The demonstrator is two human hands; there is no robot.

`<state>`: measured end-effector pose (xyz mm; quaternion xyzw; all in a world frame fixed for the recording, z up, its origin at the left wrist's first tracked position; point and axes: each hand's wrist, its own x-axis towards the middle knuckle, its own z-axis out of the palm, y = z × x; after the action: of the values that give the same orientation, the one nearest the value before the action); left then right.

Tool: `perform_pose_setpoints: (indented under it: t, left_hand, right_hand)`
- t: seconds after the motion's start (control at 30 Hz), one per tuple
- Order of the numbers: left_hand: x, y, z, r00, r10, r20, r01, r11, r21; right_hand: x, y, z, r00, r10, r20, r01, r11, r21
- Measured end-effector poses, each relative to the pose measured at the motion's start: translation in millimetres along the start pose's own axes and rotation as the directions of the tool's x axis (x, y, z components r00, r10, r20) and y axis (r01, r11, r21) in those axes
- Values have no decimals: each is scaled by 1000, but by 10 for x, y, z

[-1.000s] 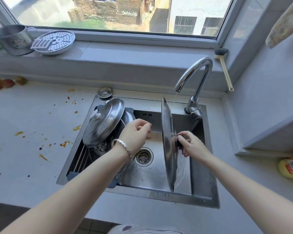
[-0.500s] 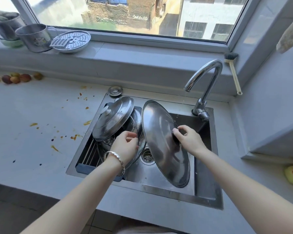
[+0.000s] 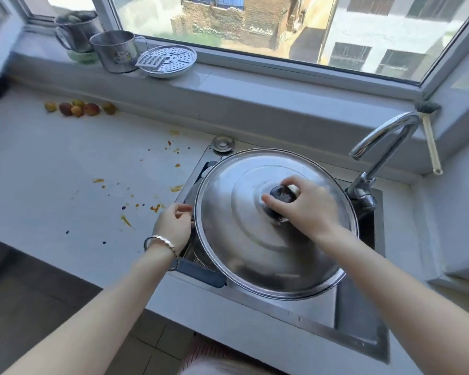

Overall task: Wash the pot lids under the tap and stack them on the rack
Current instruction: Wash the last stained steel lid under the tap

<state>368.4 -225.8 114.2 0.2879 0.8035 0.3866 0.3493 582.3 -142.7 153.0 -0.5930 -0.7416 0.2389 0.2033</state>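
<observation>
A handful of small reddish-yellow fruits [image 3: 79, 108] lies at the far left of the desk [image 3: 52, 171], about 10 o'clock from the sink [image 3: 358, 339]. Above them on the window sill [image 3: 255, 85] stand two metal mugs [image 3: 114, 51], with a perforated steamer plate [image 3: 171, 60] just beside them. Orange and dark spatters [image 3: 155, 207] dot the desk between the fruits and the sink.

The left grip [image 3: 173, 226], with a bracelet [image 3: 161, 240] on its wrist, sits at the 9 o'clock edge of the large pot lid [image 3: 236, 239]. Its fingers are curled right against the rim, and I cannot tell whether they actually pinch it. Under that hand the blue-grey edge of the rack [image 3: 201, 270] shows in the sink's left half. A small round metal cap [image 3: 222, 144] lies on the desk at the lid's 11 o'clock.

The large pot lid is dome side up, tilted slightly, above the rack and covering most of the left part of the sink. The right grip [image 3: 309, 209] is closed round the dark knob [image 3: 280, 194] at its centre.

The tap [image 3: 382, 142] arches at the lid's 2 o'clock. A pale-handled brush [image 3: 431, 142] leans in the window corner beyond it.
</observation>
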Motion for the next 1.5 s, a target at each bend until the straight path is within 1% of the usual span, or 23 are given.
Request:
perform_pose_setpoints:
  t: [0.07, 0.1, 0.17, 0.23, 0.33, 0.43, 0.5, 0.57, 0.67, 0.77, 0.83, 0.93, 0.97, 1.0, 1.07, 1.13, 1.23, 1.33, 1.5]
  left_hand:
    - [175, -115, -165, 999, -39, -36, 39, 999, 3]
    - [259, -175, -229, 998, -60, -30, 61, 998, 21]
    - [412, -285, -304, 995, -93, 19, 92, 993, 74]
    - [550, -388, -351, 987, -128, 92, 115, 985, 128]
    - [732, -512, -342, 959, -185, 213, 149, 973, 173]
    - [922, -675, -285, 914, -241, 327, 165, 956, 244]
    - [1062, -824, -224, 877, -295, 378, 209, 945, 253]
    - [1154, -918, -195, 838, -346, 421, 273, 935, 225]
    - [1149, -940, -200, 798, -370, 476, 314, 929, 195]
    - [1163, -1038, -167, 792, -353, 499, 303, 936, 181]
    - [1190, -1097, -152, 790, -321, 523, 267, 947, 178]
    - [1239, -1135, -167, 793, -304, 528, 209, 950, 233]
    - [1249, -1152, -172, 799, -297, 523, 182, 948, 261]
    - [1249, -1163, -175, 804, -289, 520, 159, 947, 281]
    - [1225, -1172, -177, 808, -270, 524, 115, 944, 308]
    - [1222, -1182, -170, 818, -251, 518, 74, 938, 338]
    - [1205, -1135, -181, 834, -253, 490, 48, 918, 394]
    - [1190, -1088, -190, 846, -274, 457, 58, 900, 431]
    - [1175, -941, -181, 830, -335, 446, 83, 865, 495]
  right_hand:
    - [102, -287, 72, 996, -87, -14, 85, 988, -131]
    - [166, -415, 130, 992, -126, -7, 122, 973, -197]
    - [283, -623, 276, 984, -173, 39, 176, 926, -334]
    - [385, -810, 487, 973, -210, 101, 233, 854, -466]
    - [487, -968, 906, 945, -247, 216, 326, 774, -542]
    - [525, -1052, 1317, 926, -218, 309, 366, 721, -588]
    - [524, -1089, 1505, 915, -194, 353, 383, 691, -613]
    - [513, -1101, 1662, 903, -180, 390, 403, 666, -627]
    - [493, -1079, 1822, 900, -146, 410, 393, 677, -623]
    - [485, -1031, 1847, 919, -102, 381, 336, 707, -622]
    - [459, -960, 1835, 919, -66, 389, 319, 703, -635]
    - [382, -909, 1802, 928, -87, 361, 338, 601, -724]
    - [368, -894, 1804, 919, -77, 387, 348, 622, -701]
    - [361, -869, 1814, 906, -65, 418, 349, 672, -653]
    - [387, -886, 1803, 876, 18, 483, 311, 744, -591]
    - [422, -923, 1765, 885, 32, 464, 273, 772, -574]
    - [432, -958, 1666, 898, 12, 441, 247, 814, -526]
    - [461, -964, 1524, 904, -50, 425, 291, 801, -523]
    - [449, -857, 1288, 889, -98, 447, 352, 769, -533]
